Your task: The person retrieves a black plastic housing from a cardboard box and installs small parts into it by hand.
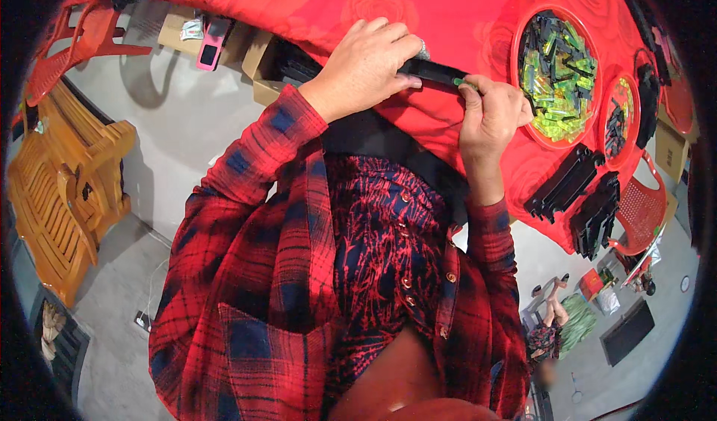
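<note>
Risk, as I judge it: the small green piece [467, 85] is pinched only at the fingertips of the right hand [489, 115], right at the end of the black strip [437, 70]; a slight skew could make it slip and drop onto the red tablecloth [463, 17]. Left hand [366, 66] is clamped over the strip's other end, fingers curled closed around it, above the table edge. Strip spans between both hands. Red tray [515, 55] of green and black parts sits near the right hand, not touching. More black strips [564, 182] are stacked beyond.
</note>
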Motion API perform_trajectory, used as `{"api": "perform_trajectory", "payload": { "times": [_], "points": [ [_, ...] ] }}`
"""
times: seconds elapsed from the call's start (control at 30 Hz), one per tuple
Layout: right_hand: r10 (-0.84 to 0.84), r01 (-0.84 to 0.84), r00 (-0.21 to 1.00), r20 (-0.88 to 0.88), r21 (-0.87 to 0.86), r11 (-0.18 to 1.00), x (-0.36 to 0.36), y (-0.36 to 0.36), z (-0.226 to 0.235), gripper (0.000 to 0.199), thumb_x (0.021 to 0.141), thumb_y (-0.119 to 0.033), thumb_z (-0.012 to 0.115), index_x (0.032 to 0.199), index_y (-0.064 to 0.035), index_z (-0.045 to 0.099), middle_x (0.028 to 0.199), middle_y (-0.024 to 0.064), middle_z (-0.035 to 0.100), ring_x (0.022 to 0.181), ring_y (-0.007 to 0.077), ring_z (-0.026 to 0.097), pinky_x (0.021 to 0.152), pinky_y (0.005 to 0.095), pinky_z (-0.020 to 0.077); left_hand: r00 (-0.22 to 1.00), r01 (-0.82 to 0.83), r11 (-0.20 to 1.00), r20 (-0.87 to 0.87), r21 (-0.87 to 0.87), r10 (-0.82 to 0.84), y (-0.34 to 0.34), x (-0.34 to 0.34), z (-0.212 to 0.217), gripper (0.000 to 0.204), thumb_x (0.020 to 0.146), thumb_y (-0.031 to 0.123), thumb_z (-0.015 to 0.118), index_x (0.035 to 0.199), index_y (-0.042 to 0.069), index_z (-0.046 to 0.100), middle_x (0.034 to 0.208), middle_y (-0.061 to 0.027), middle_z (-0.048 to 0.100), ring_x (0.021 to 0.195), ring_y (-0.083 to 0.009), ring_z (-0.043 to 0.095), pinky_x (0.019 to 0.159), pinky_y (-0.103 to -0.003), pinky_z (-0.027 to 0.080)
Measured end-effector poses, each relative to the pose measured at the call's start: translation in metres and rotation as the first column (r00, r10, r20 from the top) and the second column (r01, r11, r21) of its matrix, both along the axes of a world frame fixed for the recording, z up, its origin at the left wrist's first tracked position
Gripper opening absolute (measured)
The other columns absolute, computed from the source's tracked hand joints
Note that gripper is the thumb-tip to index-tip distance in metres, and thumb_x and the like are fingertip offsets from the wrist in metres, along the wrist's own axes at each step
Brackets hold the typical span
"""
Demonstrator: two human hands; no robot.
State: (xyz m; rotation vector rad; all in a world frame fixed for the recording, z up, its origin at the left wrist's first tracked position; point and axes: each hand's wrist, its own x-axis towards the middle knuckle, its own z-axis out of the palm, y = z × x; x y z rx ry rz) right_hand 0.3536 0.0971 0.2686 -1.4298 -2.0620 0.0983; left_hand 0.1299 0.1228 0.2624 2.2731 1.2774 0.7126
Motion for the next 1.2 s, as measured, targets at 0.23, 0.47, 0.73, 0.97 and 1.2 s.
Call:
{"api": "perform_trajectory", "payload": {
  "times": [0.23,0.47,0.73,0.97,1.2],
  "points": [
    [0.023,-0.023,0.999,0.048,0.004,1.0,0.002,0.001,-0.003,0.013,0.08,-0.014,0.075,0.091,-0.0132,0.07,0.076,-0.0013,0.062,0.081,0.0185,0.057,0.083,0.035,0.033,1.0,-0.009,1.0,0.024,-0.005,0.009,-0.001,0.001,0.0,0.036,0.073,0.029,0.078,0.095,0.008,0.059,0.09,-0.0076,0.055,0.091,-0.0301,0.053,0.078,-0.041,0.042],
    [0.023,-0.024,0.991,0.13,0.009,1.0,-0.002,0.0,-0.001,0.015,0.077,-0.015,0.077,0.091,-0.0147,0.071,0.075,-0.0014,0.062,0.079,0.0182,0.058,0.084,0.036,0.034,0.999,-0.013,1.0,0.03,-0.027,0.014,-0.002,0.001,-0.003,0.036,0.073,0.028,0.078,0.097,0.009,0.061,0.092,-0.0078,0.055,0.093,-0.0302,0.053,0.079,-0.041,0.043],
    [-0.004,0.003,0.992,0.123,0.005,1.0,0.0,-0.001,-0.012,0.021,0.073,-0.016,0.079,0.092,-0.0164,0.07,0.081,-0.0034,0.066,0.084,0.017,0.059,0.09,0.0403,0.0343,0.999,0.005,1.0,0.039,-0.023,-0.004,0.0,0.002,-0.005,0.035,0.073,0.027,0.078,0.096,0.007,0.06,0.092,-0.0086,0.055,0.093,-0.0314,0.053,0.078,-0.042,0.043],
    [-0.001,0.007,0.982,0.188,-0.033,0.999,-0.005,-0.002,-0.001,0.019,0.076,-0.016,0.077,0.093,-0.0154,0.069,0.08,-0.0016,0.063,0.085,0.0178,0.058,0.095,0.0406,0.0326,0.999,0.003,1.0,0.038,0.015,-0.003,0.0,0.001,-0.004,0.035,0.072,0.026,0.078,0.093,0.006,0.058,0.091,-0.009,0.055,0.092,-0.0314,0.053,0.077,-0.041,0.043],
    [-0.029,0.025,0.989,0.147,0.028,0.999,-0.005,-0.002,-0.003,0.015,0.081,-0.016,0.074,0.094,-0.014,0.067,0.08,0.0004,0.062,0.085,0.0189,0.058,0.092,0.0411,0.0323,0.999,-0.006,1.0,0.033,0.005,0.006,-0.002,0.002,-0.003,0.035,0.072,0.025,0.078,0.096,0.008,0.061,0.093,-0.0078,0.055,0.092,-0.0304,0.053,0.077,-0.041,0.043]
  ]
}}
